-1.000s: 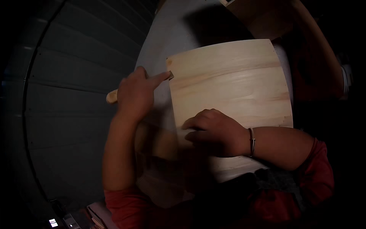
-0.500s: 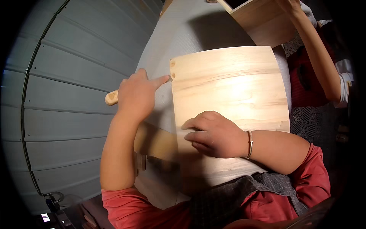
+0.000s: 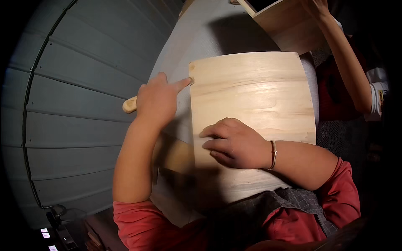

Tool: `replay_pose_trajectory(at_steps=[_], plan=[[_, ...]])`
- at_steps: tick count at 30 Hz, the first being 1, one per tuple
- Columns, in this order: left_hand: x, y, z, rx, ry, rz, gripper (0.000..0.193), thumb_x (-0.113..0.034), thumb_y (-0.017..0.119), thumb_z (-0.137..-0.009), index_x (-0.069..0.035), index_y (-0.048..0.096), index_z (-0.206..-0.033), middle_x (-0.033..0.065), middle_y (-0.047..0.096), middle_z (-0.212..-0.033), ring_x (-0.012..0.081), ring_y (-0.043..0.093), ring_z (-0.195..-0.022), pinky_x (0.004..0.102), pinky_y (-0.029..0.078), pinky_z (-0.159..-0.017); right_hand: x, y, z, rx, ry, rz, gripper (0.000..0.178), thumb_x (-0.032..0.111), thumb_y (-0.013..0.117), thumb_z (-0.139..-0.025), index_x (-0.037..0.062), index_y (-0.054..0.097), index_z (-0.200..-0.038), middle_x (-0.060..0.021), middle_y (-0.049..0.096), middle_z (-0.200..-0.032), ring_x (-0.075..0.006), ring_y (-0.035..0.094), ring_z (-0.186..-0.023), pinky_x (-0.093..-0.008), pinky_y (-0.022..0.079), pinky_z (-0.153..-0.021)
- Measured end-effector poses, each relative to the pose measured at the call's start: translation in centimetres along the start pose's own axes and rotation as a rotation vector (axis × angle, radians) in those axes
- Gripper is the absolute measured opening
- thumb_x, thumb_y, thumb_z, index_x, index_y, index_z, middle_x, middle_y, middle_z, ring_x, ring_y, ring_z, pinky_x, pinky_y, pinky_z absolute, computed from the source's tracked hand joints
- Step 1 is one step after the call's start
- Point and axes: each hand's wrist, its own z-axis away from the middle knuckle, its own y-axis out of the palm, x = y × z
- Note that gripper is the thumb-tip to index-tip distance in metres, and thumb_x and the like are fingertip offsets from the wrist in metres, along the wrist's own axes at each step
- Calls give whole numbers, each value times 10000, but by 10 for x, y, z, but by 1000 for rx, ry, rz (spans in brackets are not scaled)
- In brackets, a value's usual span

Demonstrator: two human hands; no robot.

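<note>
A pale wooden board (image 3: 255, 96) lies flat on a grey table (image 3: 201, 46). My right hand (image 3: 234, 142) rests palm-down on the board's near left part, fingers spread, pressing it. My left hand (image 3: 157, 100) grips a tool with a light wooden handle (image 3: 129, 104); its index finger points along the tool to the board's far left corner, where the tip touches the edge. The tool's working end is hidden under the finger.
Another person's arm (image 3: 347, 71) reaches in at the far right and holds a second wooden panel (image 3: 284, 25) beyond my board. A grey ribbed wall or floor (image 3: 75, 104) fills the left. A small device with lit screens (image 3: 50, 234) sits at the lower left.
The view has brightened and shifted slightly. Both my hands hold almost the same places on the tool and board. The other person's arm has come into sight at the far right.
</note>
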Motion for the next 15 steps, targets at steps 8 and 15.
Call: replay_pose_trajectory(at_steps=[8, 15], plan=[[1, -17, 54, -31, 37, 15, 404, -60, 629, -898, -318, 734, -1190, 89, 507, -823, 263, 549, -729, 383, 462, -625, 1, -11, -9, -308, 287, -142, 181, 156, 580, -931, 45, 671, -1042, -129, 684, -993, -310, 628, -957, -408, 497, -891], [-18, 16, 91, -144, -28, 203, 476, -35, 638, -867, -344, 706, -1221, 70, 473, -834, 267, 524, -737, 379, 456, -635, -15, -17, -6, -518, 607, -507, 243, 229, 502, -1034, 26, 632, -1003, -81, 692, -923, -182, 630, -869, -310, 499, -837]])
